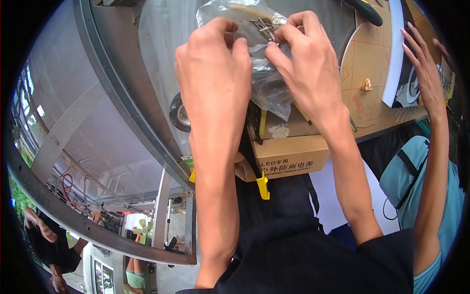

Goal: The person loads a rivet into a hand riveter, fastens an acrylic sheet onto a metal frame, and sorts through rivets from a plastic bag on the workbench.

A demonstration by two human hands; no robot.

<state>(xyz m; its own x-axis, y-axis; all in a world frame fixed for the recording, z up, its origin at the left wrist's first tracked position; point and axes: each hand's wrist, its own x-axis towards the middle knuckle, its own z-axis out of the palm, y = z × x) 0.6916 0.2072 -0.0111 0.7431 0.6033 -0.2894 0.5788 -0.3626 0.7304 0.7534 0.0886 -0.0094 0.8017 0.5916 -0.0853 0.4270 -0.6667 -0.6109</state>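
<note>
A clear plastic bag (272, 93) lies crumpled between my hands. Several thin silver metal fasteners (265, 30), screws or rivets, are bunched at its upper part. My left hand (214, 59) is closed in a pinch at the bag's left side, with a thin metal pin showing between thumb and forefinger. On the other side my right hand (309, 56) has thumb and forefinger pinched at the bag and the lower ends of the fasteners. Its exact hold is partly hidden by the fingers.
Below the bag sits a cardboard box (293, 159) with printed lettering. A yellow-tipped black tool handle (263, 186) juts past it. At left runs a curved metal frame (105, 68). To the right, another person's hand (425, 73) is over a board (364, 110).
</note>
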